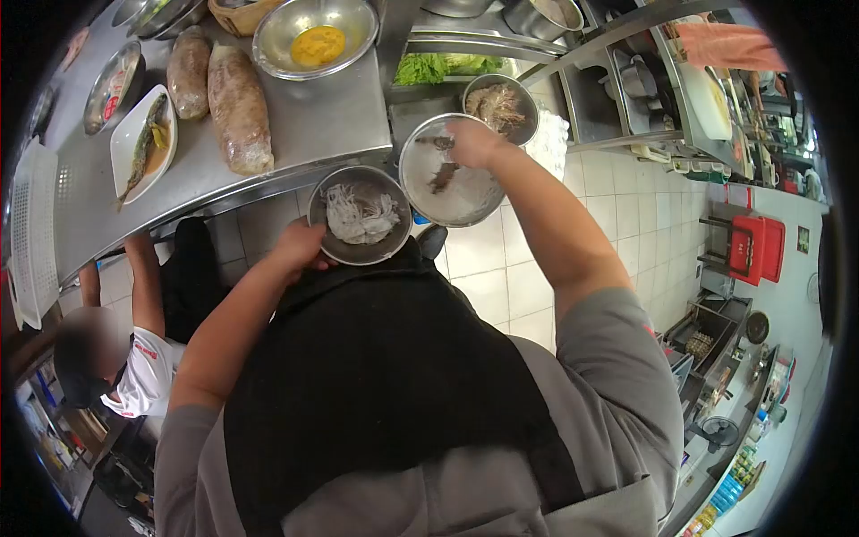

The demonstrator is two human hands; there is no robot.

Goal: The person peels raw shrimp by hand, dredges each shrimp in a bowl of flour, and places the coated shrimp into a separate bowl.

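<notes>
My left hand (302, 245) grips the rim of a metal bowl (318, 192) that holds white, flour-coated pieces (360, 215). To its right, a larger bowl (492, 208) contains white powder with a few brownish shrimp-like pieces (442, 177) in it. Over that bowl's upper right edge is my right hand (474, 143), its fingers closed and pointing down into the bowl; what they hold, if anything, is too small to name. Just behind, another metal bowl (531, 121) is filled with raw shrimp (497, 106).
A steel counter (331, 116) at the upper left carries two wrapped rolls (237, 107), a fish dish (148, 148) and a bowl of yellow mixture (318, 45). Another person (143, 367) is at the lower left. A red stool (759, 249) stands at the right.
</notes>
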